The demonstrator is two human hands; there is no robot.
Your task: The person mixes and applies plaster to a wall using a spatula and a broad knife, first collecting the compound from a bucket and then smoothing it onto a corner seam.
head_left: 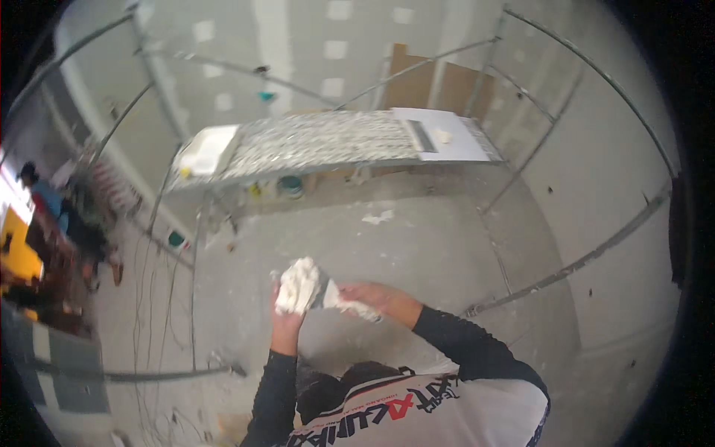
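Observation:
In front of my body, my left hand (286,328) is closed under a heap of white joint compound (299,285). Whatever supports the heap from below is hidden by it. Just to the right, my right hand (376,296) grips a putty knife (330,293), its grey blade pointing left against the heap's edge. White compound (359,308) also clings along the knife below my right fingers. The handle is mostly covered by that hand.
A scaffold platform (320,141) spans ahead, carrying a white tray (211,149), a white board (465,138) and a grey flat blade (421,136). Metal scaffold rails (581,264) surround me. Buckets (290,186) stand beneath. Cables (151,298) and a person (63,212) are at left.

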